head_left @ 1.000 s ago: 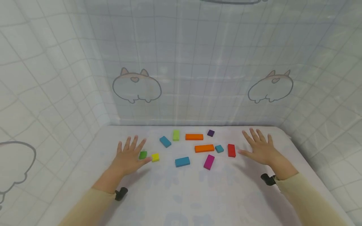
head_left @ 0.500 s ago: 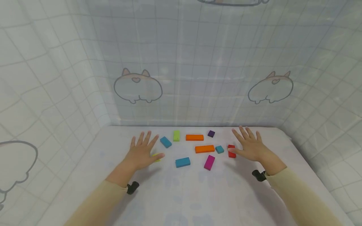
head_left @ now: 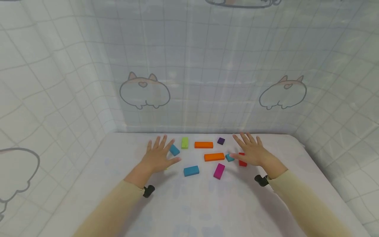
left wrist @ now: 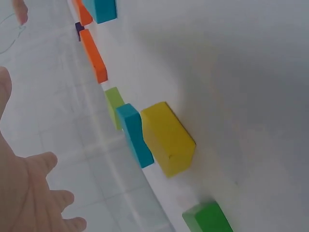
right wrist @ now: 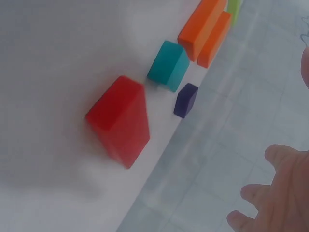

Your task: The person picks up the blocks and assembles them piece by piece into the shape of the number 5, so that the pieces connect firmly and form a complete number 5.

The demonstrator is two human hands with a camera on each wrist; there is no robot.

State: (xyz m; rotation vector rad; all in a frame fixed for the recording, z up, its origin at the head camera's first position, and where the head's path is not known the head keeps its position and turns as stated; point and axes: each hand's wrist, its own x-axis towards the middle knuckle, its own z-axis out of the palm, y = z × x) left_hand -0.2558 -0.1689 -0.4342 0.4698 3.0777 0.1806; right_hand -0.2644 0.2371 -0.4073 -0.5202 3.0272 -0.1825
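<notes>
My left hand [head_left: 156, 158] hovers over the left side of the blocks, fingers spread and holding nothing. Beneath it the yellow block [left wrist: 169, 137] is almost hidden in the head view, and the green block [left wrist: 208, 217] shows only in the left wrist view. Its fingertips overlap a blue block [head_left: 174, 150]. My right hand [head_left: 254, 153], fingers likewise spread, hangs above the red block [head_left: 242, 161] and partly covers it. Its thumb crosses in front of a small teal block [head_left: 229, 158]. Neither hand appears to touch a block.
Between the hands lie two orange blocks [head_left: 214, 157], a lime block [head_left: 185, 143], a dark purple cube [head_left: 220, 141], a magenta block [head_left: 219, 171] and another blue block [head_left: 191, 171]. A grid-patterned curtain [head_left: 195, 98] encloses the white table [head_left: 192, 204] at the back and sides.
Both hands have moved inward over the table, the left one to the right and the right one to the left. The blocks have stayed in place, and both hands remain spread.
</notes>
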